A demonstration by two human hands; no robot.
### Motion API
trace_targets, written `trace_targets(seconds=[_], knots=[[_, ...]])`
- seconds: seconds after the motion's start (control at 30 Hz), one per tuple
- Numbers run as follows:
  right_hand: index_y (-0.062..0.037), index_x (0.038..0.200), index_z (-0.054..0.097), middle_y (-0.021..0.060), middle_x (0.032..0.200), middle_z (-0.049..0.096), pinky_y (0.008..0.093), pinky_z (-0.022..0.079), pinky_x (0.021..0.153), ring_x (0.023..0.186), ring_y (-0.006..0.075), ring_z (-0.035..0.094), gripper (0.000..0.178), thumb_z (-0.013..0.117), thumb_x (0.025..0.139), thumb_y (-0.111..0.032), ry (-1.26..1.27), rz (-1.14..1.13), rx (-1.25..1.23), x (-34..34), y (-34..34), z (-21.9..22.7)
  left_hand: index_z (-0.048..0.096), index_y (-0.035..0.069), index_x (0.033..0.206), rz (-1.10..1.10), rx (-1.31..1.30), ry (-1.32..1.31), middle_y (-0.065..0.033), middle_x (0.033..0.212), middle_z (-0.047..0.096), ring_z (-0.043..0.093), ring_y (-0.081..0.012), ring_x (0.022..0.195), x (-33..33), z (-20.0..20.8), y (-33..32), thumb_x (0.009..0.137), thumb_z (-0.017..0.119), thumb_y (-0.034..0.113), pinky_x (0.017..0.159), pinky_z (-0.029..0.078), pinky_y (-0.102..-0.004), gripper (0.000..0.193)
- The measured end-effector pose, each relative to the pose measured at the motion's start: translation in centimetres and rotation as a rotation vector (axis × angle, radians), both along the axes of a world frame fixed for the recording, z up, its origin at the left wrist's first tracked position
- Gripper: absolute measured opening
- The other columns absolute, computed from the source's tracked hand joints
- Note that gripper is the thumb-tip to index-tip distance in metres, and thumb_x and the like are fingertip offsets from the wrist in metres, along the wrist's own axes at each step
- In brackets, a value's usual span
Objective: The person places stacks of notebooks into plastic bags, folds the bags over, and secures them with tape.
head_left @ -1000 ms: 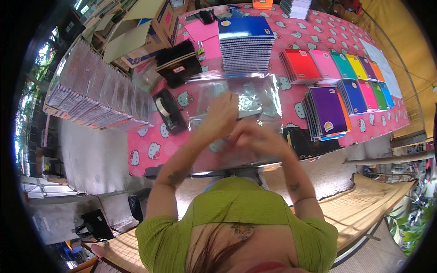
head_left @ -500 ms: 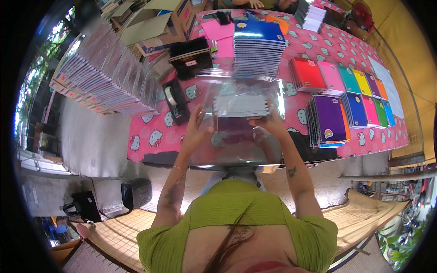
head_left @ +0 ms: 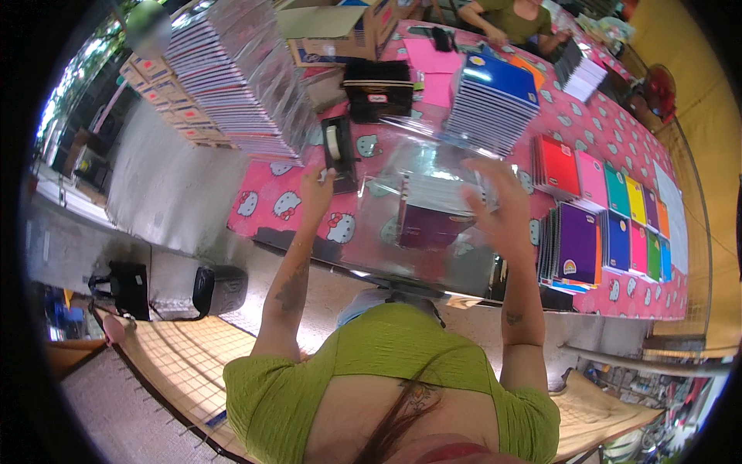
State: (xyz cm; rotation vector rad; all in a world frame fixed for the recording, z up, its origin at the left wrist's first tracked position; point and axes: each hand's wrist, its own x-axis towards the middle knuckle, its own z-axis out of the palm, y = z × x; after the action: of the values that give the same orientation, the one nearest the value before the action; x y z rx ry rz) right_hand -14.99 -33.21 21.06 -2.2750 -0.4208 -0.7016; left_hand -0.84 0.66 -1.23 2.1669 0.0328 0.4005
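Observation:
My left hand is at the near end of a black tape dispenser holding a pale roll of tape. Its fingertips are drawn together at the dispenser's edge; what they pinch is too small to make out. In front of me, a small stack of notebooks with a dark purple cover and white pages lies in clear plastic wrap. Over the stack's right side my right hand is raised, smeared by motion, its fingers spread and nothing visible in them.
Tall spiral notebooks under a blue cover stand beyond the wrap. Coloured notebooks sit in rows at right. A black furry-topped box is behind the dispenser. Plastic-wrapped stacks and a cardboard box fill the left. Another person sits across.
My left hand has left the wrapped notebooks and moved to the tape dispenser. The right hand has lifted, fingers spreading. The notebooks now show more of their purple cover, and the view has turned.

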Motion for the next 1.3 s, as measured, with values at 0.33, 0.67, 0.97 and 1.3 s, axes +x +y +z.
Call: trace_targets(seconds=[0.33,0.67,0.97,1.3], knots=[[-0.012,0.1,0.068,0.0042,0.088,0.066,0.0402,0.042,0.081,0.088,0.0222,0.064,0.024,0.073,0.083,-0.028,-0.123,0.001,-0.372,3.9,3.3,-1.8,0.072,0.001,0.099,-0.006,-0.882,0.24,-0.0058,0.08,0.07,0.066,-0.0197,0.067,-2.1,-2.4,-3.1,0.089,0.069,0.02,0.06,0.052,-0.0357,0.022],[-0.0091,0.113,0.068,0.008,0.09,0.071,0.0457,0.046,0.082,0.084,0.0282,0.067,0.04,0.068,0.086,-0.038,0.113,-0.014,-0.397,2.5,5.1,-0.5,0.07,0.004,0.111,-0.662,-0.18,-0.036,-0.007,0.095,0.071,0.066,-0.0146,0.086,-1.5,13.8,-2.9,0.09,0.067,0.011,0.075,0.051,-0.0278,0.022],[-0.0096,0.104,0.071,0.0104,0.093,0.071,0.0419,0.046,0.086,0.093,0.0285,0.065,0.035,0.071,0.083,-0.037,0.35,0.053,-0.447,2.2,4.2,1.6,0.071,0.008,0.112,-1.277,-0.076,-0.162,-0.0082,0.125,0.052,0.049,-0.0201,0.118,2.1,18.9,-9.2,0.085,0.072,0.008,0.101,0.04,-0.0355,0.027],[-0.0075,0.116,0.049,0.0079,0.116,0.053,0.0395,0.042,0.094,0.111,0.0231,0.052,0.076,0.091,0.058,-0.033,0.208,-0.143,0.308,-2.8,-5.9,-8.0,0.076,0.018,0.1,-1.22,0.054,-0.292,-0.0085,0.154,0.034,0.032,-0.0282,0.138,0.6,18.2,-13.1,0.084,0.073,0.008,0.112,0.028,-0.043,0.019]])
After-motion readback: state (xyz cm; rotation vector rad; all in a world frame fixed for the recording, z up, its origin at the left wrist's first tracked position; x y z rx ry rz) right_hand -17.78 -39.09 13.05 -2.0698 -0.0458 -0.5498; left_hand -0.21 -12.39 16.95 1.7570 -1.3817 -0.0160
